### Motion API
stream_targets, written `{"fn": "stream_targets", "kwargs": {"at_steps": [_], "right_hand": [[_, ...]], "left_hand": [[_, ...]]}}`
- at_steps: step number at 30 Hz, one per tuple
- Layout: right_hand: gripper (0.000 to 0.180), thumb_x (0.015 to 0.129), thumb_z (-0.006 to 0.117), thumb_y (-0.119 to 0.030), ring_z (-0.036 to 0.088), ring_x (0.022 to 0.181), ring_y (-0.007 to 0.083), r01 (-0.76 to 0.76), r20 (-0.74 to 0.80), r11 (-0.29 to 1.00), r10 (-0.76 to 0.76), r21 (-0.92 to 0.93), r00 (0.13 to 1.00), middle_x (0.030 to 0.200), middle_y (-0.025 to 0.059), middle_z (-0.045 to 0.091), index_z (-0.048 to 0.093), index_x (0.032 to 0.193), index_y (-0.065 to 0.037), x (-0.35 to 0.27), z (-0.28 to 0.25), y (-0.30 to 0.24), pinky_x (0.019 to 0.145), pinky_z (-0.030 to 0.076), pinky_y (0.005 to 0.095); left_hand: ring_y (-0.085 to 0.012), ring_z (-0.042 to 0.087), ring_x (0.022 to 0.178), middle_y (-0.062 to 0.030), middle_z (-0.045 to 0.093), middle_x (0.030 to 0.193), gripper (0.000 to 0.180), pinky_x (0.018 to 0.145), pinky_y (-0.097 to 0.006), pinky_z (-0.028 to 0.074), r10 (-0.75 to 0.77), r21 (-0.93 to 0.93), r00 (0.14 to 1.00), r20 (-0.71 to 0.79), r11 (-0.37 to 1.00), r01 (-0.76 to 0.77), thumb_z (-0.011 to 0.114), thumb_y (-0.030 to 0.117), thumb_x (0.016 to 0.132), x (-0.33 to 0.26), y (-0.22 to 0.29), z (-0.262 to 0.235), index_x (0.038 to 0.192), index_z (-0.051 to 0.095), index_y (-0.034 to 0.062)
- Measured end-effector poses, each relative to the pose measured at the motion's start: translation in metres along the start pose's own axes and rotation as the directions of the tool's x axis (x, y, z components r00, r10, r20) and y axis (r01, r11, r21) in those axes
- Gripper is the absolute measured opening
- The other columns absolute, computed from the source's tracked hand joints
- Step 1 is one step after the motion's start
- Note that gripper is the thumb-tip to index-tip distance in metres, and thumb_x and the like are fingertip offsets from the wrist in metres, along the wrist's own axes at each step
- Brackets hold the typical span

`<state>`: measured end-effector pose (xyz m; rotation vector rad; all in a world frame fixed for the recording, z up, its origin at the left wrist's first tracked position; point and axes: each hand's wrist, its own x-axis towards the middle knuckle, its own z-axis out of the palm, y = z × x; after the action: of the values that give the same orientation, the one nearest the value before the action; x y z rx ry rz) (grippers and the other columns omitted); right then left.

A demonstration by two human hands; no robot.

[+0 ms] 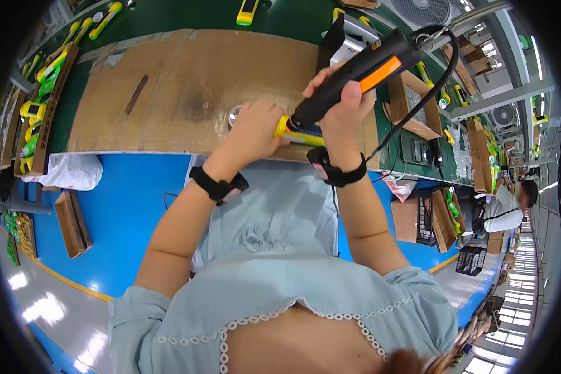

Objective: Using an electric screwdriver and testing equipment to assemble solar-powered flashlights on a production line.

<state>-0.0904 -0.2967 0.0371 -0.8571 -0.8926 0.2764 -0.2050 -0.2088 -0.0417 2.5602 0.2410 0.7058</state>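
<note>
My left hand (255,129) is closed around a yellow and green flashlight (300,134), pressing it down on the cardboard-covered bench near its front edge. The flashlight's round lens end shows left of that hand. My right hand (346,115) grips a black electric screwdriver (361,73) with an orange stripe, held slanting. Its tip meets the flashlight's yellow part just right of my left hand. The exact spot of contact is too small to make out. A black cable (439,87) loops from the screwdriver's upper end.
A cardboard sheet (168,87) covers the bench. At left stands a long box (53,109) of yellow and green flashlights. To the right are an open carton (411,103), a small dark device (414,149) and a black-and-white box (346,43). A person in white (505,206) is farther right.
</note>
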Motion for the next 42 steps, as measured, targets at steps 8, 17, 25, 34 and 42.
{"fn": "stream_targets", "kwargs": {"at_steps": [8,17,25,34,42], "right_hand": [[0.071,0.071,0.064,-0.065,0.058,0.056,0.0201,0.183,-0.057,0.979,-0.179,0.09,0.982,0.07,0.0117,0.057,0.048,0.095,0.0,0.026,-0.033,-0.069,0.05,0.049,0.0292],[0.038,0.089,0.057,-0.035,0.057,0.053,0.02,0.386,-0.11,0.831,-0.463,-0.401,0.88,0.066,0.0129,0.057,0.047,0.089,0.001,0.097,-0.094,-0.038,0.049,0.048,0.0297],[0.042,0.09,0.053,-0.041,0.057,0.053,0.0193,0.192,-0.011,0.865,-0.223,-0.464,0.975,0.067,0.0123,0.058,0.049,0.087,0.0,0.096,-0.098,-0.028,0.049,0.046,0.0276],[0.065,0.079,0.059,-0.059,0.059,0.056,0.0173,0.053,0.071,0.998,-0.05,-0.036,0.996,0.068,0.0102,0.058,0.051,0.097,0.003,0.028,-0.031,-0.035,0.05,0.048,0.0266],[0.066,0.074,0.068,-0.056,0.06,0.058,0.017,0.034,0.082,0.999,-0.033,-0.009,0.996,0.068,0.0097,0.059,0.052,0.099,0.003,0.015,-0.017,-0.02,0.051,0.047,0.0261]], "left_hand": [[-0.0341,0.048,0.097,-0.013,0.051,0.101,0.047,0.084,-0.042,0.036,0.02,-0.023,0.999,0.045,1.0,-0.019,0.076,0.017,0.063,0.002,0.021,0.004,0.104,0.055,0.0057],[-0.0356,0.046,0.103,-0.0144,0.048,0.11,0.053,0.09,-0.043,0.035,-0.008,-0.033,0.99,0.141,0.999,0.012,0.073,0.01,0.064,0.002,0.021,-0.007,0.112,0.052,0.0067],[-0.0362,0.043,0.106,-0.0157,0.047,0.111,0.056,0.092,-0.043,0.033,-0.009,0.037,0.983,0.181,0.999,0.002,0.064,0.0,0.063,-0.002,0.025,-0.01,0.117,0.048,0.0045],[-0.0381,0.042,0.106,-0.0181,0.046,0.111,0.058,0.094,-0.043,0.031,0.067,0.041,0.994,0.083,0.997,-0.071,0.054,-0.008,0.058,-0.007,0.021,-0.006,0.115,0.047,-0.0002],[-0.0371,0.043,0.106,-0.0176,0.047,0.111,0.06,0.094,-0.044,0.032,0.061,0.062,0.996,0.067,0.996,-0.065,0.056,-0.006,0.057,-0.01,0.023,-0.004,0.116,0.046,-0.0011]]}}
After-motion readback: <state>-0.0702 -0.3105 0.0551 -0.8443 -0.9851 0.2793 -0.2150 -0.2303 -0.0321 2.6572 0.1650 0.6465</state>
